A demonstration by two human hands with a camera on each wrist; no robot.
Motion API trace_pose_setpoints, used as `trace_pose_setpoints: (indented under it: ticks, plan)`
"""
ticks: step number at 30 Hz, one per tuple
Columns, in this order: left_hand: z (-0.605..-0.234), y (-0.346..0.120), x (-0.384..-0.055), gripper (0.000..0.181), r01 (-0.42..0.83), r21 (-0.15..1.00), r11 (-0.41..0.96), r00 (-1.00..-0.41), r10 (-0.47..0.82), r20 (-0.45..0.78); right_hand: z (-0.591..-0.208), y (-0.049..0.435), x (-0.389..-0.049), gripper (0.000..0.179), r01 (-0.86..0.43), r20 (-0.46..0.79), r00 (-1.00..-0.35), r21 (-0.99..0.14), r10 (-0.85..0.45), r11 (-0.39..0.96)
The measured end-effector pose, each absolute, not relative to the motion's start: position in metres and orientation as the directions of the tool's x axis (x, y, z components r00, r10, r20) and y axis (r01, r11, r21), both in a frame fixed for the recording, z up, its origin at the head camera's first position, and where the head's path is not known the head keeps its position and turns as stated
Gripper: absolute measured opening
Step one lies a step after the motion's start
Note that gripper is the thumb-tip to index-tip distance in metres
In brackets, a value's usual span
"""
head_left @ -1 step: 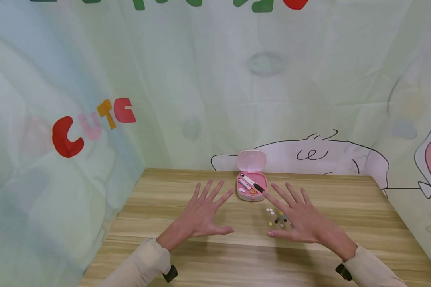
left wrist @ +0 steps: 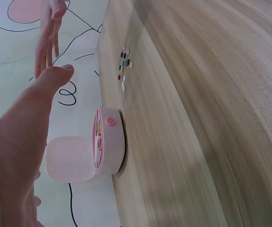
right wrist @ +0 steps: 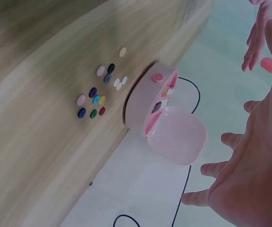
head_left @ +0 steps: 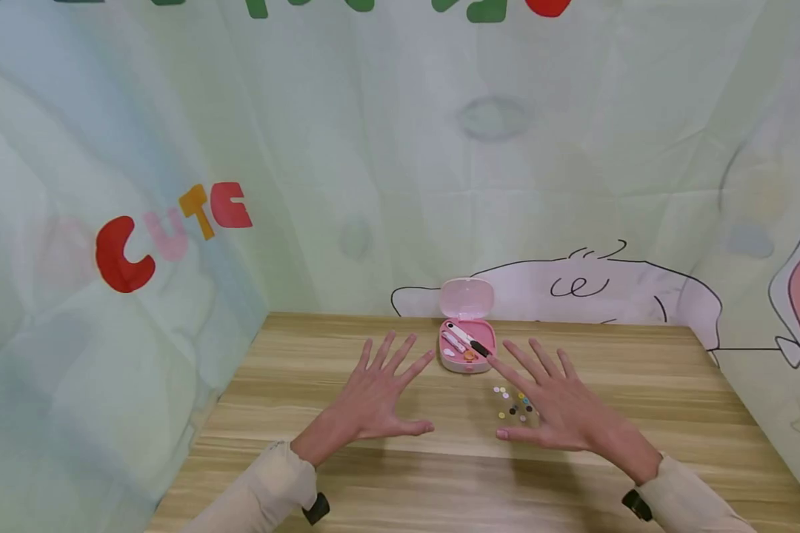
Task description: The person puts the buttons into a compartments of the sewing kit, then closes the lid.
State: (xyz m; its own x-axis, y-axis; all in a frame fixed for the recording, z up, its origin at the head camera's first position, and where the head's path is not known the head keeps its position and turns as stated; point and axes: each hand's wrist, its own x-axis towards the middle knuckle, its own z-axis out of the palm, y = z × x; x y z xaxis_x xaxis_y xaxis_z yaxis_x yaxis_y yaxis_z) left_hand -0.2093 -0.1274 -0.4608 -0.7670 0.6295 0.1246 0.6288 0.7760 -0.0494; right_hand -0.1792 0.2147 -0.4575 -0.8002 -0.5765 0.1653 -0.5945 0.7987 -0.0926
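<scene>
Both hands hover over the wooden table with fingers spread wide, holding nothing. My left hand [head_left: 376, 400] is left of an open pink sewing box [head_left: 467, 368]; my right hand [head_left: 563, 407] reaches in from the other side, its index fingertip overlapping the box's front right corner in the head view. Inside the box lie a white tool with a black end [head_left: 478, 348], a pink-and-white stick-like item [head_left: 453, 341] and a small orange piece [head_left: 470, 355]. Several loose coloured buttons [right wrist: 93, 92] are scattered before the box, partly hidden by the right hand in the head view.
The box's translucent lid [right wrist: 178, 135] stands raised at the back. Behind the wooden table [head_left: 307, 348] hangs a printed fabric backdrop [head_left: 373, 148] with cartoon drawings and letters. Dark bands [head_left: 316, 509] circle both wrists beside the pale sleeves [head_left: 260, 485].
</scene>
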Motion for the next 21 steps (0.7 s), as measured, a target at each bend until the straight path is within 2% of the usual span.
trace_pose_setpoints:
  ticks: [8,21]
  plan:
    - [-0.464,-0.126,-0.21,0.108,0.634,-0.05,0.771,-0.765,0.636,0.107,-0.465,0.215,-0.176,0.102,-0.613,0.174,-0.785,-0.071,-0.595,0.787]
    - [-0.45,-0.127,-0.217,0.105,0.622,-0.007,0.783,-0.772,0.616,0.155,-0.454,0.225,-0.187,0.103,-0.584,0.184,-0.807,-0.11,-0.56,0.805]
